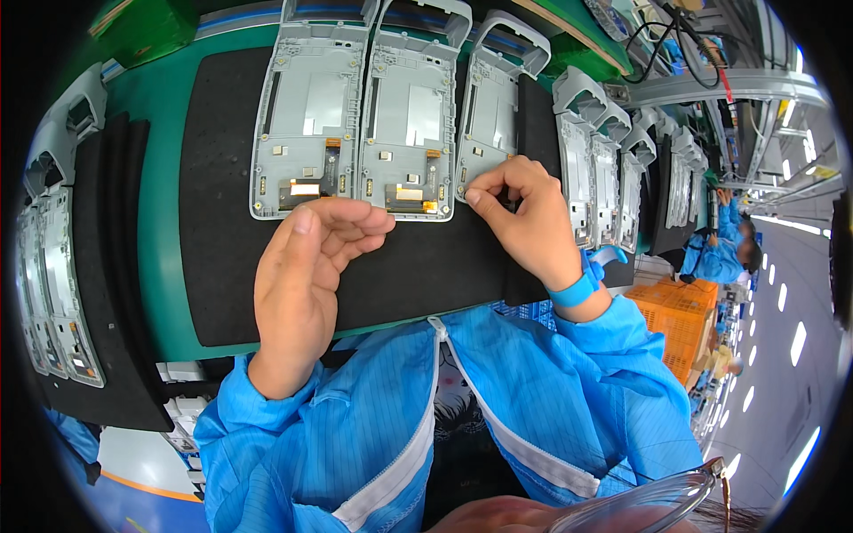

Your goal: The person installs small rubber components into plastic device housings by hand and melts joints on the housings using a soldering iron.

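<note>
Three grey plastic device housings lie side by side on a black foam mat [400,266], with their inner faces up. The left housing [298,102] and the middle housing [391,107] each carry a small board with an orange flex cable near the lower end. My left hand [306,266] hovers just below these two, open, its fingers stretched and slightly curved. My right hand [529,209] is closed in a pinch at the lower edge of the right housing [489,107]. Whatever sits between thumb and fingertip is too small or hidden to make out. A blue strap [582,282] circles that wrist.
More grey housings stand in rows on black mats at the right [577,173] and far left [58,284]. A green block [147,31] is at the back left. An orange crate [675,320] stands at the lower right. Another person in blue [711,253] is farther off.
</note>
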`<state>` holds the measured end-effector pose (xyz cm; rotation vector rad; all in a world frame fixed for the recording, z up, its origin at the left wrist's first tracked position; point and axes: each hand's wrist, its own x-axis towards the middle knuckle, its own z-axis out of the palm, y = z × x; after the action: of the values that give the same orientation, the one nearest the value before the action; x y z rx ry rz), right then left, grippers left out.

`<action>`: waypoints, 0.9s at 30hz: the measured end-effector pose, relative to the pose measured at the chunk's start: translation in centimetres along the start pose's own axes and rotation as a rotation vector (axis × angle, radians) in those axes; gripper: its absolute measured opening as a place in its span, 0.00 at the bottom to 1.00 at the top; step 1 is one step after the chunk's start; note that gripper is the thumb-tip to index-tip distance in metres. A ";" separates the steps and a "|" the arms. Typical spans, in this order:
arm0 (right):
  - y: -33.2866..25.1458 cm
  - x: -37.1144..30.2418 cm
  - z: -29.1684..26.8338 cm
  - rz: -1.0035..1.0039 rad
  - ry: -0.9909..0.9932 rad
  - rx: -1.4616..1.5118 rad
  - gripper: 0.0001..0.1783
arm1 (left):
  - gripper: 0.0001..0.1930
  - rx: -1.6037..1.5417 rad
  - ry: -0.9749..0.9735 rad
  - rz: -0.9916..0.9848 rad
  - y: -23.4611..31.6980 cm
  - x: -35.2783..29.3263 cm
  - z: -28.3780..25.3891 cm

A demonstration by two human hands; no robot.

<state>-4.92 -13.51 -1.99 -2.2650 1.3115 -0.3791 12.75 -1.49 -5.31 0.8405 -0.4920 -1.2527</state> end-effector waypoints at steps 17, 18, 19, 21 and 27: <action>-1.3 -0.8 -0.9 -0.446 0.142 -0.395 0.02 | 0.18 0.294 0.059 0.070 4.0 -1.9 2.4; -1.3 -0.8 -1.0 -0.460 0.155 -0.378 0.02 | 0.17 0.395 0.046 0.104 5.1 -2.2 3.1; -1.3 -0.7 -0.9 -0.487 0.136 -0.416 0.03 | 0.17 0.409 0.055 0.115 6.2 -2.5 3.8; -1.6 -0.9 -0.7 -0.548 0.138 -0.509 0.03 | 0.13 0.768 0.056 0.265 8.4 -2.8 5.3; -1.0 0.0 -0.4 -0.462 0.142 -0.430 0.03 | 0.12 1.409 0.243 0.678 16.7 5.6 7.2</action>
<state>-4.41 -13.18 -1.09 -2.9620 0.9902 -0.4539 19.39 -7.53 11.52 1.7405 -1.3609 -0.0018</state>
